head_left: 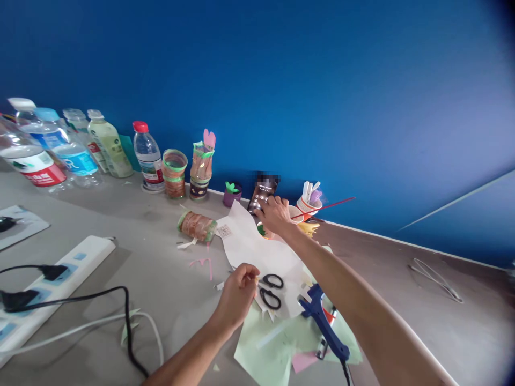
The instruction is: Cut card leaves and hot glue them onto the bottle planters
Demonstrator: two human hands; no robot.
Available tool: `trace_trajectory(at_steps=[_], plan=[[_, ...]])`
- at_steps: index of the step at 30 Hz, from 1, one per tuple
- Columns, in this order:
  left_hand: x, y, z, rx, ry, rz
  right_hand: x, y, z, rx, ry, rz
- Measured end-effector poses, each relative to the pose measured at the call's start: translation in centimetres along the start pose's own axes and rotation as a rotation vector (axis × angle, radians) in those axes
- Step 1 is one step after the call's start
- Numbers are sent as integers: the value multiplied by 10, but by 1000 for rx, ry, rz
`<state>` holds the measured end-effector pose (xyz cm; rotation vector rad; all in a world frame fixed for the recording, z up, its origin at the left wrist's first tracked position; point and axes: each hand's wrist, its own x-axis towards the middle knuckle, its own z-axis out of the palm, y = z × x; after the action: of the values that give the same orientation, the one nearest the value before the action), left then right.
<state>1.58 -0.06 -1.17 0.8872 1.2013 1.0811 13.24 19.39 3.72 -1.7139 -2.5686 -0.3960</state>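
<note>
My right hand (275, 215) reaches to the phone (261, 194) propped against the wall, fingers apart at its lower screen and holding nothing visible. My left hand (238, 294) hovers low with its fingers curled together; whatever may be in them is too small to make out. Beside it lie black-handled scissors (271, 300) on a sheet of white paper (245, 241). Below my right forearm is a blue glue gun (328, 327), resting on green paper (267, 348). A brown-wrapped bottle piece with green edges (198, 226) lies on its side, left of the white paper.
Several plastic bottles (108, 142) line the wall at the left. Near them stand two decorated brown containers (174, 174) and a small purple pot (232, 195). Cups with sticks (309, 199) stand behind my right hand. A power strip (86, 262) with cables sits at left.
</note>
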Motion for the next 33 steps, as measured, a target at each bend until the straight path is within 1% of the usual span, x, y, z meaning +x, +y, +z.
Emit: trace_trajectory(at_steps=[4, 7, 10, 15, 19, 29, 33], plan=[[0, -1, 0, -32, -1, -8, 10, -5, 1, -5, -7, 10], [0, 0, 0, -32, -5, -16, 11, -5, 1, -6, -10, 12], [-1, 1, 0, 2, -8, -17, 6, -1, 0, -9, -7, 2], [-2, 4, 0, 52, -5, -21, -11, 10, -1, -28, -21, 6], [-2, 5, 1, 30, -1, -14, -18, 15, -1, -37, -39, 2], [-2, 8, 1, 9, 11, -38, -11, 8, 3, -18, -68, -9], [-2, 7, 1, -12, 13, -28, -9, 7, 0, 24, -53, -5]])
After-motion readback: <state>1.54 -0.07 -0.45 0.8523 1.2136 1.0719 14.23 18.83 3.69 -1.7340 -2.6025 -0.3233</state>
